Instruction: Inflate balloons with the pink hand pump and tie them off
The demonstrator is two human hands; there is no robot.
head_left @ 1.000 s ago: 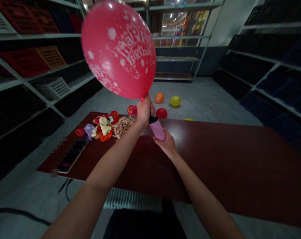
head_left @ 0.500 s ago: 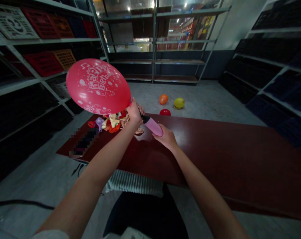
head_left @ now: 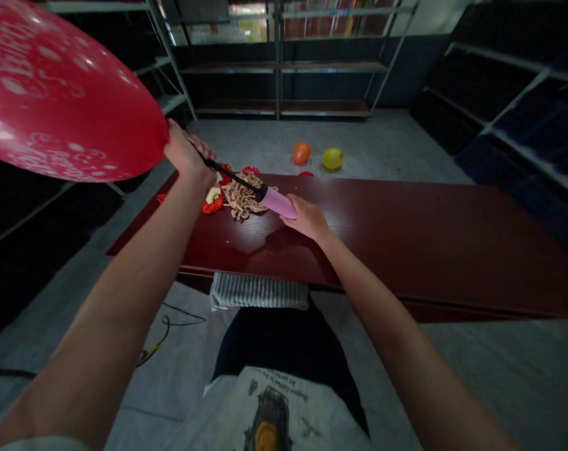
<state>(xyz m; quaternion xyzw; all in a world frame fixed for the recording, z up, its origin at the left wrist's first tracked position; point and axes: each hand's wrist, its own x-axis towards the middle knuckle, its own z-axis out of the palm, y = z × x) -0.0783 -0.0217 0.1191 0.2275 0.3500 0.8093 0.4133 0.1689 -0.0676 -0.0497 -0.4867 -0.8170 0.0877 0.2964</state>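
Note:
A large inflated red balloon (head_left: 72, 100) with white birthday print fills the upper left. My left hand (head_left: 187, 153) is closed round its neck, where the black rod of a pump meets it. The pump's pink barrel (head_left: 278, 202) is gripped by my right hand (head_left: 307, 218) at its lower end. Between the two hands the black rod shows at length. Behind it, on the dark red table (head_left: 406, 238), lie a heap of beige uninflated balloons (head_left: 246, 199) and some red, orange and pale yellow ones (head_left: 213, 200).
On the floor beyond the table are an orange balloon (head_left: 301, 153), a yellow balloon (head_left: 332, 159) and part of a red one. Metal shelves (head_left: 330, 66) stand behind. A grey ribbed cloth (head_left: 260, 293) hangs at the near edge, and cables lie on the floor at left.
The balloon and my left hand have moved left and nearer, away from my right hand. More black rod now shows out of the pink barrel. The view has tilted down.

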